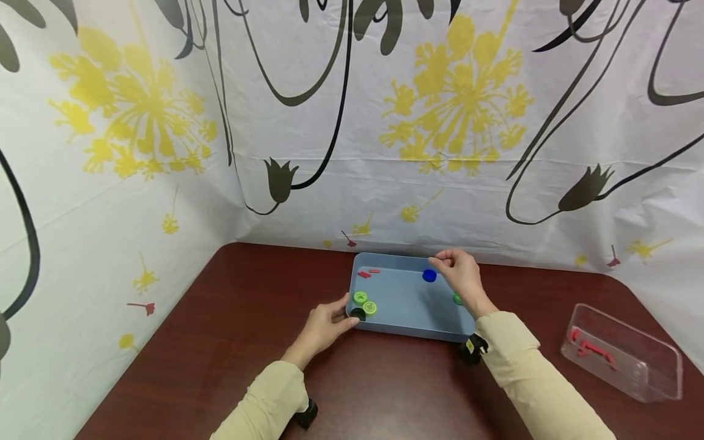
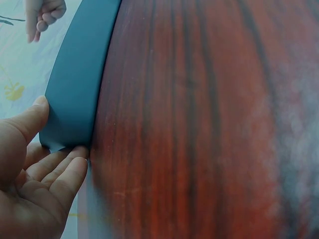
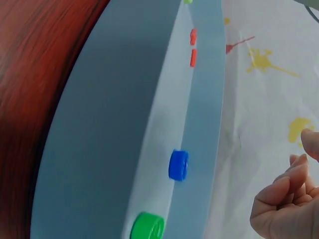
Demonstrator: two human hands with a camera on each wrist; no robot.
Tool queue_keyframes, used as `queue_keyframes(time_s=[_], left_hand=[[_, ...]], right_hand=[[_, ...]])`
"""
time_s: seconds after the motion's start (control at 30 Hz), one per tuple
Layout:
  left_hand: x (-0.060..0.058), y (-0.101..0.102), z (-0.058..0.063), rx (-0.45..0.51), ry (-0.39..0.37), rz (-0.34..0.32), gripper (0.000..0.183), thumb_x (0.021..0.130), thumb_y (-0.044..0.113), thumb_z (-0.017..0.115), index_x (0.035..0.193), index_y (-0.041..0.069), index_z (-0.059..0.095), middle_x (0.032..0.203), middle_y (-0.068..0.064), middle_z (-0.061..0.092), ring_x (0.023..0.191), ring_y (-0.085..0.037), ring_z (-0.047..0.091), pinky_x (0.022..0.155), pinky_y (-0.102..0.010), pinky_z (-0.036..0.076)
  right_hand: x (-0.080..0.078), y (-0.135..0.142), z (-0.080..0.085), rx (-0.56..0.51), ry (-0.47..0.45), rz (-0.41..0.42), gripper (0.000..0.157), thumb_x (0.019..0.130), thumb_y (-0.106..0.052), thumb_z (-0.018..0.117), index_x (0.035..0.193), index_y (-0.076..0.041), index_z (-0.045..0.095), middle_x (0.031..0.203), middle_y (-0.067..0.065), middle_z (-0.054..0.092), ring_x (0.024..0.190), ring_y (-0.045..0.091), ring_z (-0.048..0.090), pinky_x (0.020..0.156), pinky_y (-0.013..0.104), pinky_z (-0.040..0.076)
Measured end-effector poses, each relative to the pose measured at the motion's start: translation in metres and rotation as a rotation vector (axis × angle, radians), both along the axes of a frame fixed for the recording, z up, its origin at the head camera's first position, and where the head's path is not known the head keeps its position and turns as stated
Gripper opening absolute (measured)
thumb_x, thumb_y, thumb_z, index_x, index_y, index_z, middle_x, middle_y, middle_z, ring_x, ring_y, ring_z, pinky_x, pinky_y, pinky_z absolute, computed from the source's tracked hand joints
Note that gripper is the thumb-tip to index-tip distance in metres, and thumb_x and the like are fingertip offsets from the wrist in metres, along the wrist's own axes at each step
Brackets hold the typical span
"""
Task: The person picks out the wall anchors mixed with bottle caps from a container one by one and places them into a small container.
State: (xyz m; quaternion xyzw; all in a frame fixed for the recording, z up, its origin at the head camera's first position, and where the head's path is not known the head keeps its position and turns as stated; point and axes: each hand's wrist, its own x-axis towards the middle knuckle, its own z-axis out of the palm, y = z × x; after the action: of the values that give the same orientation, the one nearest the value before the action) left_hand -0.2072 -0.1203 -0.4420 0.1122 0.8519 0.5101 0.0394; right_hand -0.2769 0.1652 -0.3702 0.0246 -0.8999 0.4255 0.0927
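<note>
A shallow blue-grey tray (image 1: pixel 418 311) lies on the table. My left hand (image 1: pixel 323 330) grips its near left corner, thumb on the front wall (image 2: pixel 75 89) and fingers round the side. Above the tray's far right part is my right hand (image 1: pixel 463 278), fingers loosely curled with nothing visible between them. A blue cap (image 1: pixel 429 275) sits below its fingertips, by the far wall. Partly behind that hand is a green cap (image 3: pixel 148 226). Two light green caps (image 1: pixel 370 308) and a black round cap (image 1: pixel 358 314) lie near the left corner. Small red pieces (image 1: pixel 364 274) lie at the far left.
A clear plastic box (image 1: pixel 621 351) with red handle parts (image 1: pixel 596 352) stands on the table at the right. Behind the dark wooden table (image 1: pixel 264 287) hangs a white patterned cloth (image 1: pixel 330 134), close to the tray's far wall.
</note>
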Motion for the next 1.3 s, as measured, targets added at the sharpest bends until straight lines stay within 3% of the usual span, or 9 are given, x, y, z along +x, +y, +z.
queue_keyframes(time_s=[0.17,0.47,0.87,1.07,1.3], left_hand=[[0.000,0.000,0.001,-0.001,-0.002,-0.001,0.065,0.088,0.024,0.067,0.143,0.004,0.038,0.143,-0.018,0.043,0.117,-0.029,0.057,0.088,-0.036,0.053],[-0.001,-0.002,0.000,-0.021,0.006,0.009,0.065,0.088,0.025,0.067,0.143,0.005,0.039,0.142,-0.017,0.044,0.116,-0.028,0.058,0.088,-0.036,0.052],[0.000,-0.001,-0.001,-0.025,0.003,0.008,0.065,0.088,0.026,0.067,0.143,0.005,0.040,0.141,-0.016,0.046,0.115,-0.027,0.059,0.086,-0.033,0.053],[-0.001,-0.003,-0.002,-0.002,0.011,-0.002,0.065,0.088,0.024,0.067,0.142,0.003,0.039,0.141,-0.018,0.045,0.115,-0.028,0.059,0.086,-0.034,0.053],[-0.002,-0.002,-0.002,0.016,0.005,-0.004,0.065,0.088,0.024,0.067,0.142,0.003,0.039,0.140,-0.019,0.046,0.115,-0.028,0.058,0.086,-0.034,0.053]], right_hand=[[-0.006,-0.006,0.000,-0.068,-0.077,0.029,0.027,0.093,-0.024,0.061,0.105,0.001,0.061,0.080,0.003,0.054,0.073,0.016,0.047,0.067,0.026,0.042],[-0.013,-0.039,-0.010,-0.190,-0.164,0.024,0.024,0.092,-0.020,0.061,0.101,0.002,0.061,0.074,-0.001,0.052,0.065,0.013,0.046,0.058,0.024,0.040],[-0.018,-0.076,-0.034,-0.185,-0.201,-0.024,0.017,0.088,-0.017,0.066,0.092,-0.001,0.062,0.072,-0.001,0.054,0.067,0.013,0.046,0.060,0.025,0.039],[-0.020,-0.087,-0.042,-0.206,-0.234,-0.064,0.016,0.087,-0.016,0.067,0.091,-0.001,0.061,0.079,0.004,0.057,0.073,0.016,0.050,0.063,0.026,0.041],[-0.023,-0.097,-0.047,-0.207,-0.254,-0.115,0.014,0.086,-0.014,0.068,0.087,-0.002,0.060,0.081,0.007,0.057,0.066,0.015,0.047,0.056,0.026,0.040]])
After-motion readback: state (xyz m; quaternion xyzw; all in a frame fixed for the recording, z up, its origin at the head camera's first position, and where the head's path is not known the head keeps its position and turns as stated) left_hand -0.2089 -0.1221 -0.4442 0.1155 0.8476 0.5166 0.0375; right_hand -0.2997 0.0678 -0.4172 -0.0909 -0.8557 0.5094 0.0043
